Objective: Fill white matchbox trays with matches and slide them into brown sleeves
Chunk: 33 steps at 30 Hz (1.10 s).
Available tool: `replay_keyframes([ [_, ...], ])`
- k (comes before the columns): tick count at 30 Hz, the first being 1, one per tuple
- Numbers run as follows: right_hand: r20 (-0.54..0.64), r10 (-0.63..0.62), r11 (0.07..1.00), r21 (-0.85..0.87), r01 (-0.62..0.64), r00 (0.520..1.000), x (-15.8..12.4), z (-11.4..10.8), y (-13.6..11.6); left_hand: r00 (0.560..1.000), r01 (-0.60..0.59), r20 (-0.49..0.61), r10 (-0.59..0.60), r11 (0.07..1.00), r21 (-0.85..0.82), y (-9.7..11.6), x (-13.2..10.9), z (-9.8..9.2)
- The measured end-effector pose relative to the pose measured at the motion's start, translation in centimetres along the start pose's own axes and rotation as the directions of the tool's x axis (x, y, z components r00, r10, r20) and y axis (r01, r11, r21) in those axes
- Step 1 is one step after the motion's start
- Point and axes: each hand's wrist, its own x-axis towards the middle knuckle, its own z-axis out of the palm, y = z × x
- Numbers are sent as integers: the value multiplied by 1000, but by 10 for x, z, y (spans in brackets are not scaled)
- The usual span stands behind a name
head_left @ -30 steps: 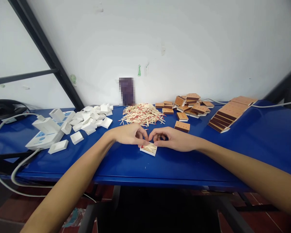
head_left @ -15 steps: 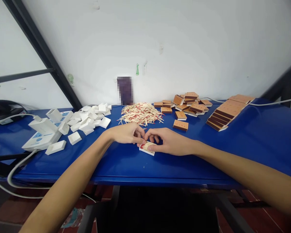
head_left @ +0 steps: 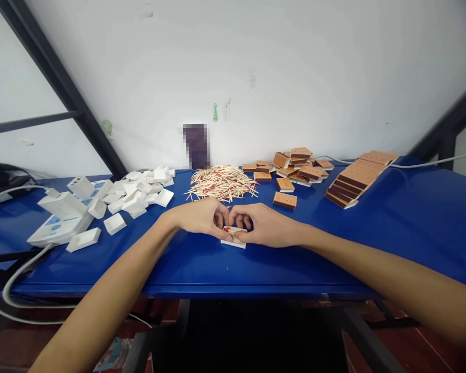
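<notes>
Now the left hand [head_left: 202, 215] has moved its thumb over the white rectangular tray [head_left: 233, 244] of red-tipped wooden matches [head_left: 232, 231], beside the right hand [head_left: 263, 225], grips unclear, probably levelling.

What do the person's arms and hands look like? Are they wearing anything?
The left hand and right hand are bare: no gloves, and no rings that I can see. The left arm and right arm look slim, with no sleeves, watch or bracelet in view. I can't spot any markings either.
</notes>
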Motion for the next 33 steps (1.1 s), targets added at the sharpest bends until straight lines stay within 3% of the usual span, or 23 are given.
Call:
replay_keyframes([
  [14,44,38,998,55,-41,998,2,-5,0,999,-34,-36,36,997,71,4,3,4],
  [33,-33,13,1000,22,-13,999,1,0,4,999,-8,-32,12,991,137,7,2,4],
])
